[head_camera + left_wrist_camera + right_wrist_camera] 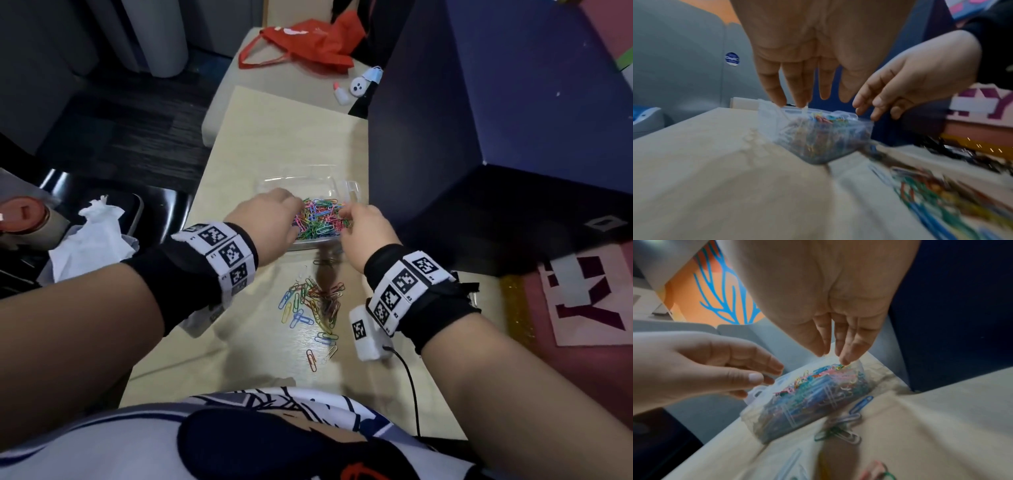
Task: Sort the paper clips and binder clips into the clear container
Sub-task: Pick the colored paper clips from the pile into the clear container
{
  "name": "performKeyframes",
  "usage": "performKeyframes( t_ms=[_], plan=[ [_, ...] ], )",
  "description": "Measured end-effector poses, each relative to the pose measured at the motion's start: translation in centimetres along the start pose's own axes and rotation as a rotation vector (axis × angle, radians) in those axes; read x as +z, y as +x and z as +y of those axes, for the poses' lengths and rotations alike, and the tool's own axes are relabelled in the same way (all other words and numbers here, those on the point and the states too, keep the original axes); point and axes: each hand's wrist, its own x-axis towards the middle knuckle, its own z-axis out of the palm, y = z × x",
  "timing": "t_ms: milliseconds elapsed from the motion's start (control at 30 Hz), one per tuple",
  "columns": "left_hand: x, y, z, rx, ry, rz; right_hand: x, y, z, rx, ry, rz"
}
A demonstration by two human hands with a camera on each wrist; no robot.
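Head view, centre of frame: the clear container (310, 192) stands on the pale tabletop (260, 144), heaped with coloured paper clips (320, 219). The left hand (265, 222) reaches in from the lower left, its fingers straight and spread, tips at the container's left rim; this grip is open and holds nothing. The right hand (366, 229) reaches in from the lower right, fingers loosely extended, tips just above the clips at the right rim; this grip too is open, with no clip seen pinched. The container lies directly between and beneath the two sets of fingertips.

Below the container, toward the lower centre of the frame, a loose pile of paper clips (310, 305) lies scattered on the tabletop, between the two wrists and apart from both hands.

Left wrist view: fingers (774, 91) hang down onto the container's near edge (818, 134); the image is blurred.

Right wrist view: fingertips (846, 356) meet the topmost clips in the container (809, 402); loose clips (838, 430) lie just beside its wall
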Motion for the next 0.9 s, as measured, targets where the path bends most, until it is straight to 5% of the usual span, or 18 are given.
performKeyframes(
  t_ms=[200, 367, 500, 633, 700, 800, 900],
  plan=[
    [2.2, -0.8, 0.9, 0.185, 0.265, -0.1, 1.8, -0.1, 0.0, -0.199, -0.188, -0.24],
    [1.8, -1.3, -0.2, 0.192, 0.334, -0.155, 0.6, 0.1, 0.6, -0.14, -0.244, -0.209],
    [1.7, -1.4, -0.2, 0.186, 0.241, -0.079, 0.5, 0.5, 0.3, -0.086, -0.136, -0.044],
    [2.3, -1.4, -0.2, 0.165, 0.304, -0.222, 0.9, 0.6, 0.4, -0.088, -0.181, -0.235],
    [2.4, -1.3, -0.3, 0.183, 0.327, -0.251, 0.9, 0.2, 0.6, -0.117, -0.134, -0.187],
    [2.2, -1.2, -0.4, 0.177, 0.266, -0.196, 0.8, -1.1, 1.3, -0.1, -0.04, 0.031],
    [2.0, -1.7, -0.3, 0.232, 0.136, -0.016, 1.6, -2.2, 2.5, -0.033, -0.144, -0.038]
  ],
)
